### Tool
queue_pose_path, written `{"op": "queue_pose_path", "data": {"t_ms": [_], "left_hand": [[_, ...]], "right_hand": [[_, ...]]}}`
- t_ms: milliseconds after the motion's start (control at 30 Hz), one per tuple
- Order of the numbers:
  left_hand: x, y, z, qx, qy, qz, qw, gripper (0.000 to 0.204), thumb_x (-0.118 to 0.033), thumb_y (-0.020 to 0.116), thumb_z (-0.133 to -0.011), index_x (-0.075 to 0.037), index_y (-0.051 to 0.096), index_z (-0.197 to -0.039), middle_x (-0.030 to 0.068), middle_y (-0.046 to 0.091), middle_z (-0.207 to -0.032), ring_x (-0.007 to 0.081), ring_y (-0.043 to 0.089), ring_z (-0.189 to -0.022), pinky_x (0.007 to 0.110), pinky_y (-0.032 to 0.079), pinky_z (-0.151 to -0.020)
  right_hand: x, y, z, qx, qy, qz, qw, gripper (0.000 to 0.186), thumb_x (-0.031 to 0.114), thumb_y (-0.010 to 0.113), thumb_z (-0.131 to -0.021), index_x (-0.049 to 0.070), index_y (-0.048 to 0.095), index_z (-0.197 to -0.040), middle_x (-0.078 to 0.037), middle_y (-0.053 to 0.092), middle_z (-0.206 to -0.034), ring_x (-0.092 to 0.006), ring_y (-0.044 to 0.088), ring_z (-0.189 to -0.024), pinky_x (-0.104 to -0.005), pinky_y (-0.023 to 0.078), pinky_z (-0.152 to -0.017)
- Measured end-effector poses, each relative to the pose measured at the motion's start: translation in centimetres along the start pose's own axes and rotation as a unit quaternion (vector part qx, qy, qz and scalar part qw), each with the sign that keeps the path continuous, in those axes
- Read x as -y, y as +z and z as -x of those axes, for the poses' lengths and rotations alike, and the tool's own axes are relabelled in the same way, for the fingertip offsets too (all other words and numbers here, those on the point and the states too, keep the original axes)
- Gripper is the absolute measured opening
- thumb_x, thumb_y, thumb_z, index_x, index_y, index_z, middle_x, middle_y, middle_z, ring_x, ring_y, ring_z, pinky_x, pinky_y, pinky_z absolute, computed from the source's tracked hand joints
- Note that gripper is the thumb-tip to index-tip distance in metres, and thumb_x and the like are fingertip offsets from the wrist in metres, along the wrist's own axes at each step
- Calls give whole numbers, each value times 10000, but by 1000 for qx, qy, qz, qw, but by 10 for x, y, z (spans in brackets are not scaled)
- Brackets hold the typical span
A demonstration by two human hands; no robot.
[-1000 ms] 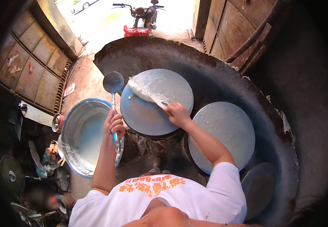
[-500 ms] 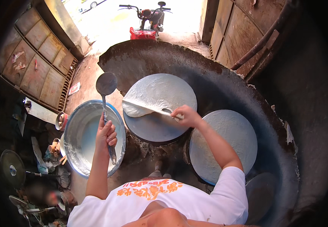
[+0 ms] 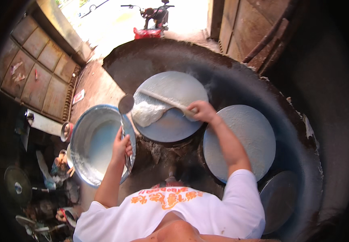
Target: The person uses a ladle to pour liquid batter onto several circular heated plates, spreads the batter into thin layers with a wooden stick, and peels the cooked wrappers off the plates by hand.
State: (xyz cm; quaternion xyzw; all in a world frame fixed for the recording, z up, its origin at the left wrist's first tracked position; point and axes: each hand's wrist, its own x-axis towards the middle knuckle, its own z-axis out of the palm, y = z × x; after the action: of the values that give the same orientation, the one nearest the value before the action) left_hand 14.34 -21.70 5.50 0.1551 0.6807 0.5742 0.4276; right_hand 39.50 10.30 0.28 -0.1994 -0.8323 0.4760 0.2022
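My left hand (image 3: 122, 146) is closed round the handle of a metal ladle (image 3: 126, 103), whose round bowl hangs near the left edge of a round griddle (image 3: 172, 129). In my right hand (image 3: 203, 110) is a long, flat, pale spreader (image 3: 162, 98), lying slantwise over that griddle. White batter (image 3: 147, 114) is heaped on its left side below the blade, while a thin whitish layer covers the far part. The near part shows bare grey metal. Below the ladle stands a wide blue-rimmed basin (image 3: 96, 139) with whitish liquid in it.
A second round griddle (image 3: 239, 141) with a pale layer sits at the right, and a dark round plate (image 3: 279, 201) lies nearer me. A curved, soot-dark surround (image 3: 158, 48) encloses the griddles. Beyond stands a red-fronted two-wheeler (image 3: 148, 32). Assorted items and a fan-like disc (image 3: 18, 186) crowd the left.
The ladle bowl has moved right and down toward the griddle's left edge. The spreader has swung so its far end points up-left, and the batter below it is gathered into a thicker heap.
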Motion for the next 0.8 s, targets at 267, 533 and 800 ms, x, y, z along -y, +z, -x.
{"op": "queue_pose_path", "data": {"t_ms": [267, 533, 800], "left_hand": [[-5, 44, 56, 74, -107, 51, 990, 622, -100, 484, -940, -277, 203, -1466, -30, 311, -562, 77, 299, -409, 234, 288, -370], [-24, -40, 94, 160, -8, 72, 985, 644, -73, 494, -931, -239, 199, -1478, -37, 334, -496, 75, 317, -351, 238, 274, -318], [-112, -122, 71, 224, 136, 158, 952, 623, -101, 469, -964, -267, 167, -1483, -39, 312, -530, 38, 278, -355, 201, 262, -313]], "right_hand": [[46, 90, 91, -352, 77, 73, 930, 259, -49, 567, -647, 41, 656, -873, -114, 655, -935, -323, 600, -778, -372, 498, -703], [145, 163, 146, -301, 19, 112, 947, 328, -107, 568, -678, 70, 654, -940, -22, 645, -909, -190, 594, -759, -291, 509, -670], [136, 385, -124, -348, 159, -466, 798, 203, 124, 510, -940, 120, 411, -1117, -69, 637, -813, -71, 460, -442, -235, 361, -361]]}}
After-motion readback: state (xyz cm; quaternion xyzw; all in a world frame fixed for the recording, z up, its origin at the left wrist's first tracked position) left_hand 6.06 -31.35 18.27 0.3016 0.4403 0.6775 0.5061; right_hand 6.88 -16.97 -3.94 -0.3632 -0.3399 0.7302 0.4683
